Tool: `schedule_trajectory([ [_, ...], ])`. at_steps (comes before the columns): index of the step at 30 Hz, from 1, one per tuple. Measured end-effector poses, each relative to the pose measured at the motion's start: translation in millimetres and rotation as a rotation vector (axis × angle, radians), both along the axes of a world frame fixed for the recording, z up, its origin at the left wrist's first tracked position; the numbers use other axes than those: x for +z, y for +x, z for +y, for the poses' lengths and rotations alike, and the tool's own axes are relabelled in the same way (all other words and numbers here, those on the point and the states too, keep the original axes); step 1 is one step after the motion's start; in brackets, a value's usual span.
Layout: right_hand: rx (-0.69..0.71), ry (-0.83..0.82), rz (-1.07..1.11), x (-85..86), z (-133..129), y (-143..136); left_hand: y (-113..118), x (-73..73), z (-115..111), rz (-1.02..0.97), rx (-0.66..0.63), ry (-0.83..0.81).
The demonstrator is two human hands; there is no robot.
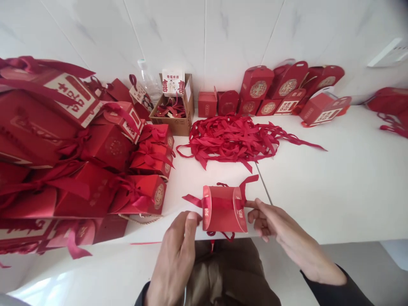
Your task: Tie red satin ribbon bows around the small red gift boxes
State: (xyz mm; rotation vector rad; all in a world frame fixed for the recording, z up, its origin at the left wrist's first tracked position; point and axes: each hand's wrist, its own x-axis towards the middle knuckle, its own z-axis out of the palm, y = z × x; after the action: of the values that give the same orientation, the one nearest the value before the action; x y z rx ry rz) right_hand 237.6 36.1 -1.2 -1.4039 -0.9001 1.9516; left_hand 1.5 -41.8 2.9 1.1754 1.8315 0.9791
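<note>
A red paper gift box (222, 212) with rounded end flaps lies near the table's front edge. A dark red ribbon (223, 203) crosses its top and passes through slots in both flaps, its ends sticking out left and right. Dark red cord shows at the box's far and near sides. My left hand (179, 244) is at the box's left side, thumb raised apart, fingertips by the flap and partly hidden. On the right, my right hand (270, 219) points its index finger at the ribbon by the right flap, touching it; the other fingers are loosely bent.
Beyond the box lies a heap of red ribbons (234, 140). Ribbon-tied red boxes (95, 182) are piled on the left. A cardboard box (174, 123) with tags, a clear bottle (148, 80) and several red boxes (258, 87) stand along the tiled wall.
</note>
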Motion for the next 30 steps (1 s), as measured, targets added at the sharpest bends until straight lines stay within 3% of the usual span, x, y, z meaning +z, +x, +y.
schedule_trajectory([
  [3,-0.172,-0.176,0.214,-11.6,2.0,-9.3,6.6,-14.9,1.9,-0.056,0.036,0.032],
  [6,-0.245,-0.208,0.298,-19.3,4.8,-16.5,14.5,-21.9,10.3,-0.108,0.146,0.092],
  [8,-0.292,-0.192,0.344,-18.5,6.4,-19.3,19.4,-17.9,17.2,-0.135,0.177,0.188],
  [13,-0.374,-0.061,0.386,-0.4,4.8,-21.6,27.5,4.2,31.8,-0.194,0.055,0.465],
  [17,-0.295,0.173,0.269,15.1,-0.4,-22.8,29.1,12.3,35.7,-0.215,0.085,0.571],
  [21,-0.178,0.315,0.133,29.7,0.5,-23.0,27.1,26.2,38.6,-0.256,0.110,0.555],
  [25,-0.087,0.508,-0.043,49.1,8.8,-22.9,25.0,38.4,48.7,-0.276,-0.051,0.403],
  [30,0.067,0.728,-0.281,66.0,20.9,-30.3,28.6,34.0,59.0,-0.319,-0.291,0.268],
])
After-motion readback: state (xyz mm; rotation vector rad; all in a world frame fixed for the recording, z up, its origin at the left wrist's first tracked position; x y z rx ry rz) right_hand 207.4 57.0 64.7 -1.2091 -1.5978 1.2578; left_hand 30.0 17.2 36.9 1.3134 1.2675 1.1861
